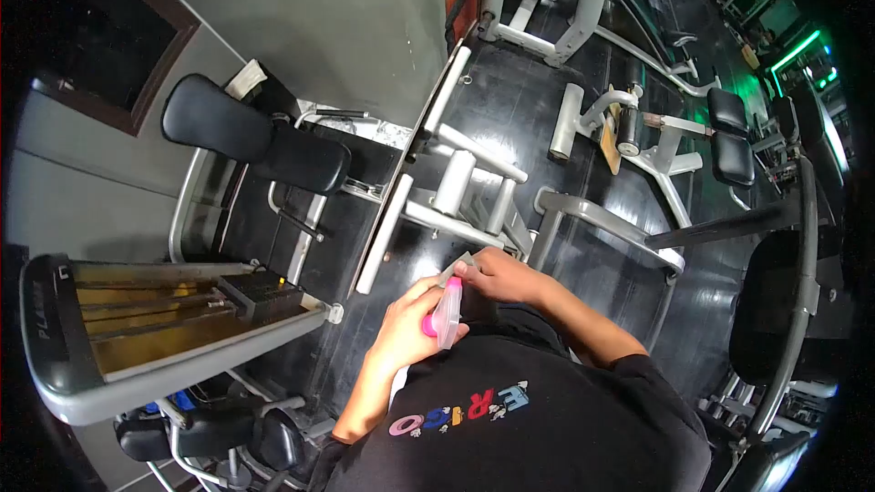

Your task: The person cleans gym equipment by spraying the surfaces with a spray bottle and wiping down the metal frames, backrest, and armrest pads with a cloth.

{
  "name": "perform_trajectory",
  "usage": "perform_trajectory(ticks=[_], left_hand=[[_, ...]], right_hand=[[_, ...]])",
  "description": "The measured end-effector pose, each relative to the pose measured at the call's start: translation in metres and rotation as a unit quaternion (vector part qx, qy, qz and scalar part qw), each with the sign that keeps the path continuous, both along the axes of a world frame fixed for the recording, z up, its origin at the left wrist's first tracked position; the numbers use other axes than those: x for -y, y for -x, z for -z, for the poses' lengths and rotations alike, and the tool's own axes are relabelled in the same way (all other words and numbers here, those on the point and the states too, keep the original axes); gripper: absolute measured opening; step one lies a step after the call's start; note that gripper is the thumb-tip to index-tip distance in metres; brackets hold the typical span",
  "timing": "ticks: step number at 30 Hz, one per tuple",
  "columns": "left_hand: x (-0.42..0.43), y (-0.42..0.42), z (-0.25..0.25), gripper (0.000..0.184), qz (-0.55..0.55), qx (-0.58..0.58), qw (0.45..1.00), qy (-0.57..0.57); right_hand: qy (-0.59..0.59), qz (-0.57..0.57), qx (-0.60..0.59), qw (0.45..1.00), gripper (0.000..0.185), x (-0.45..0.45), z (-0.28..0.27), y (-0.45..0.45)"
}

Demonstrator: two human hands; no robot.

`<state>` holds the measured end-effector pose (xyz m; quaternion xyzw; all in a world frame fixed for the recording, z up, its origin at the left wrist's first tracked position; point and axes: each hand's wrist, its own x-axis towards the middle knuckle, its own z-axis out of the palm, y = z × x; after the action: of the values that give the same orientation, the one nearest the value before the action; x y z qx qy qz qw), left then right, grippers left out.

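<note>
On a gym floor (351,360), a left hand (399,328) closes around a clear, pink-trimmed bottle (447,321) — the right hand (501,275), fingers pinched, grips a grey cloth (454,267) beside its top.

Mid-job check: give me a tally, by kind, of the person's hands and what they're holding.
Hands: 2, the left hand and the right hand
Translucent bottle with pink parts: 1
Grey cloth-like piece: 1
Total: 4
</note>
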<state>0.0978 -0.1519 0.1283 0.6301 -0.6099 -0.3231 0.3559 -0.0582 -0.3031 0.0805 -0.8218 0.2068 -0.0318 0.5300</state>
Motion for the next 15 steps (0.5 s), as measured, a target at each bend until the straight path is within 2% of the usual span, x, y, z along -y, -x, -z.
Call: perform_trajectory(ticks=[3,7,9,10,11,13,14,15], left_hand=[[0.022,-0.003,-0.002,0.047,0.007,0.056,0.998,-0.035],[0.044,-0.006,-0.002,0.045,0.027,0.034,0.999,-0.033],[0.05,-0.011,-0.002,0.045,0.049,0.018,0.998,-0.023],[0.052,-0.014,-0.002,0.044,0.069,-0.002,0.998,-0.006],[0.052,-0.017,-0.003,0.044,0.075,-0.003,0.997,0.0],[0.049,-0.025,-0.008,0.044,0.097,-0.022,0.995,0.028],[0.048,-0.027,-0.013,0.035,0.097,-0.043,0.994,0.03],[0.047,-0.031,-0.019,0.035,0.117,-0.047,0.991,0.039]], right_hand=[[0.001,0.024,-0.023,0.999,0.07,0.016,0.001,-0.002],[0.002,0.032,-0.026,0.999,0.056,0.033,0.018,-0.002],[-0.03,0.069,0.053,0.996,0.048,0.032,0.019,-0.001],[-0.118,0.095,0.013,0.988,0.049,0.034,0.002,0.003],[-0.113,0.101,0.013,0.988,0.049,0.03,0.003,0.003],[-0.187,0.121,0.159,0.962,0.054,0.017,0.013,0.003],[-0.228,0.102,0.16,0.955,0.06,0.014,0.018,0.004],[-0.262,0.105,0.142,0.949,0.064,0.006,0.012,0.005]])
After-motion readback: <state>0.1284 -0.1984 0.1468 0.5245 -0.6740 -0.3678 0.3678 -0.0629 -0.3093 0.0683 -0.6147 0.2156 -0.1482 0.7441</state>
